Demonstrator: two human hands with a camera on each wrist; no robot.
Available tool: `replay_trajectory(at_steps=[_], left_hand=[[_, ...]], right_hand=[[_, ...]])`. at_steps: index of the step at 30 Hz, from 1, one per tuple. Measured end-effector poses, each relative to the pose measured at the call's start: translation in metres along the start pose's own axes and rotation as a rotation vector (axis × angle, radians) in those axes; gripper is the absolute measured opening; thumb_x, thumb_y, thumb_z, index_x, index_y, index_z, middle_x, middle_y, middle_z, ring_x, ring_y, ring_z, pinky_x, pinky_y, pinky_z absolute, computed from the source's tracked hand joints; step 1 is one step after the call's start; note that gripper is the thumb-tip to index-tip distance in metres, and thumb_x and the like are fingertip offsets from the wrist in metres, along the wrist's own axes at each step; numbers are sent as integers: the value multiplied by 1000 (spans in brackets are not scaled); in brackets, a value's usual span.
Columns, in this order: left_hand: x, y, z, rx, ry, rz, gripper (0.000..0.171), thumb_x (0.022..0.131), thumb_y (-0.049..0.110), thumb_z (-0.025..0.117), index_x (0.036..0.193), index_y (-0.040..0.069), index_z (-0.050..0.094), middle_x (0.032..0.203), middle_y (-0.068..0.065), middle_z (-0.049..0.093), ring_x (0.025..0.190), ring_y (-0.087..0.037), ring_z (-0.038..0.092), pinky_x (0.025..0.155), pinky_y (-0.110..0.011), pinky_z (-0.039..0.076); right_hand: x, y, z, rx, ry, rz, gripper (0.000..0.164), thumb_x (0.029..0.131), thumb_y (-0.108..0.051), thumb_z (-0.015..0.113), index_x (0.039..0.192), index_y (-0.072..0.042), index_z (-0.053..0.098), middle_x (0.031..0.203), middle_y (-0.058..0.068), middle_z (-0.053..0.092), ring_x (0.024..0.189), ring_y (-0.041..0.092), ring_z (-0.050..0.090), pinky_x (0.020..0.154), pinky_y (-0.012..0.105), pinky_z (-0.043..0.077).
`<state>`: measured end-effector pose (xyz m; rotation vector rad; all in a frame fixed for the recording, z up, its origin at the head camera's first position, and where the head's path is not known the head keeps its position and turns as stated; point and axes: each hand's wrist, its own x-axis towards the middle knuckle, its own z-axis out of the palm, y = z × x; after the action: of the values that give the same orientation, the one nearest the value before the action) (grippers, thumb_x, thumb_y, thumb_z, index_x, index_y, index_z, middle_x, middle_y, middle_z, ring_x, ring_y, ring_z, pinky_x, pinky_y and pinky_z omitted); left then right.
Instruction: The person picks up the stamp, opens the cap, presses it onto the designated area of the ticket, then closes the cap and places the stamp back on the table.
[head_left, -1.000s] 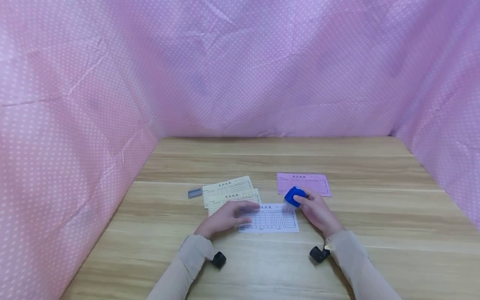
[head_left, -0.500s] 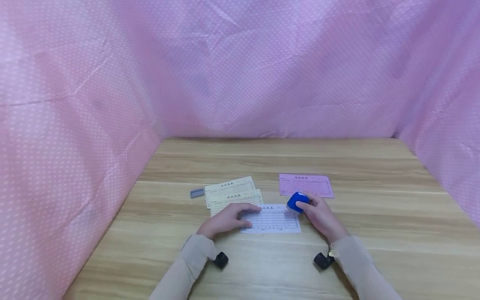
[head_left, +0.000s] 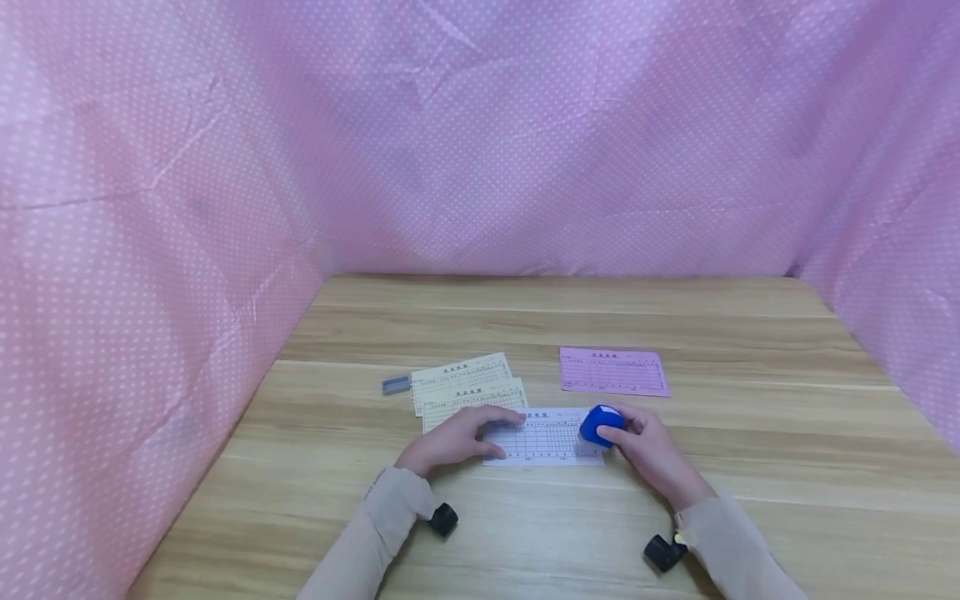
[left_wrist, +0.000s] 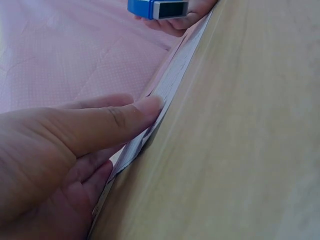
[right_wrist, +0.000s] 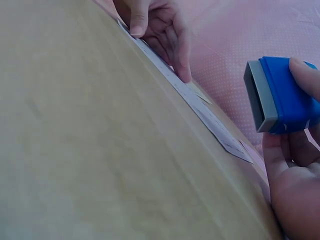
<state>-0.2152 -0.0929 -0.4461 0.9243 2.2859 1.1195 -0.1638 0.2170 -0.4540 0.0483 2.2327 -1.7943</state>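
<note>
My right hand grips a blue stamp between thumb and fingers, over the right end of a white printed form. In the right wrist view the stamp's grey-rimmed end faces the table, and a gap shows between it and the paper. Fingers spread, my left hand rests on the left end of the white form. The left wrist view shows its thumb lying on the paper's edge. Part of the form is hidden beneath that hand.
Two yellowish forms overlap behind my left hand, with a small grey flat piece at their left. A pink form lies farther back on the right. Pink dotted cloth hangs around the wooden table.
My right hand has brought the stamp toward me and slightly right, away from the pink form, down over the white form's right end. The left hand has stayed on the paper.
</note>
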Motion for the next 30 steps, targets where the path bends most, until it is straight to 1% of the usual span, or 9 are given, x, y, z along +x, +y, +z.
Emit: replay_trajectory(at_steps=[4,7,10,14,17,22,26,30], left_hand=[[0,0,-1,6,-4,3,50,85,12,72,133,18,58,143,4,54,135,-15,46,114,-36,36],[0,0,-1,8,-9,7,50,86,12,72,133,19,58,143,4,53,135,-14,46,114,-36,36],[1,-1,-1,5,-12,15,49,86,13,72,133,20,58,144,4,53,136,-15,45,114,-37,35],[1,-2,-1,3,-12,25,48,86,13,72,132,21,58,144,4,52,136,-16,45,115,-37,34],[1,-3,0,1,-14,23,48,87,13,71,132,21,58,144,4,52,136,-16,45,114,-37,35],[1,-1,0,-11,-14,0,47,87,13,71,131,22,58,145,5,52,136,-15,45,114,-39,35],[0,-1,0,-6,-12,-9,47,87,14,71,131,24,58,145,6,52,136,-14,45,114,-39,35],[1,-1,0,0,-12,-10,46,87,15,71,131,24,59,144,7,52,136,-14,44,114,-39,34]], right_hand=[[-3,-1,2,9,5,-12,51,93,-27,64,134,0,51,138,17,55,108,-4,56,91,9,43],[-3,-1,3,-11,10,-20,51,92,-27,66,133,-1,54,134,16,59,105,-3,58,89,11,45],[-4,-2,5,-53,18,-33,51,89,-30,69,131,-3,57,130,14,61,105,5,59,87,13,47],[-5,-1,9,-126,32,-48,55,86,-33,72,132,-6,58,132,15,60,114,19,60,88,17,50],[-5,-1,12,-168,46,-49,56,85,-34,74,131,-6,58,134,16,59,119,25,59,91,20,51],[-6,0,15,-208,55,-52,54,84,-33,75,128,-6,61,130,16,61,114,23,61,90,23,53],[-6,1,17,-222,48,-82,50,83,-31,76,126,-8,63,126,14,63,109,20,62,86,20,52],[-7,1,18,-221,28,-128,47,84,-30,75,124,-8,64,124,12,64,108,19,62,85,16,51]])
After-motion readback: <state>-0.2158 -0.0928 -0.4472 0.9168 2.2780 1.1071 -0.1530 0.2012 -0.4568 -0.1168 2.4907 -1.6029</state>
